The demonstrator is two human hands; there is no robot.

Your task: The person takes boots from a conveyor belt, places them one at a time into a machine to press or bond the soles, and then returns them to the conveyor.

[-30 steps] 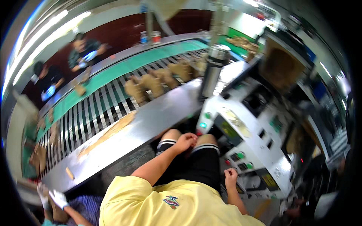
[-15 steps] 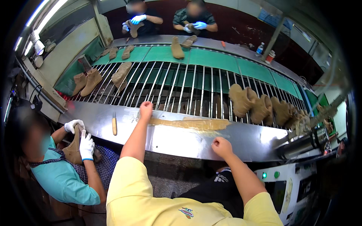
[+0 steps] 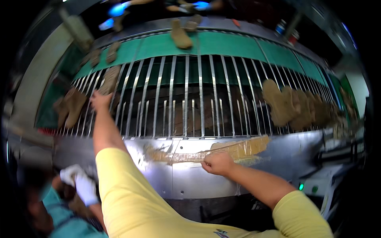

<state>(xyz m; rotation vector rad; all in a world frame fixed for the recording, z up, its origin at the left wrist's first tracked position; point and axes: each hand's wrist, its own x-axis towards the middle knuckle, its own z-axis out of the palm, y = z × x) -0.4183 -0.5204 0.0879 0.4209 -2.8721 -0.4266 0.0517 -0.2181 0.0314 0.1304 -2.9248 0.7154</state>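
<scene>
A bare right hand [image 3: 218, 162] curls into a fist, any contents hidden, over brown translucent tape [image 3: 254, 146] on a shiny steel ledge [image 3: 214, 186]. Beyond, the bare left hand [image 3: 101, 101] meets the near end of a long tan boot [image 3: 110, 78] lying on silver metal bars [image 3: 186, 87]; whether its fingers grip cannot be told. Farther back, another tan boot [image 3: 181, 36] stands on a flat green strip [image 3: 230, 45].

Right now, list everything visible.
Rack: one, silver, centre
Belt: one, green, behind rack
Ledge: one, silver, front
Tape: one, amber, on ledge
Boot row: several, tan, right
End boots: two, brown, left
Lone boot: one, brown, on rack
Belt boot: one, tan, on belt
Shoes: three, brown, belt's left
Co-worker's gloves: two, white, left
Light: one, green, right
Far gloves: several, bluish, top
Left hand: one, bare, at lone boot
Right hand: one, bare, by tape
</scene>
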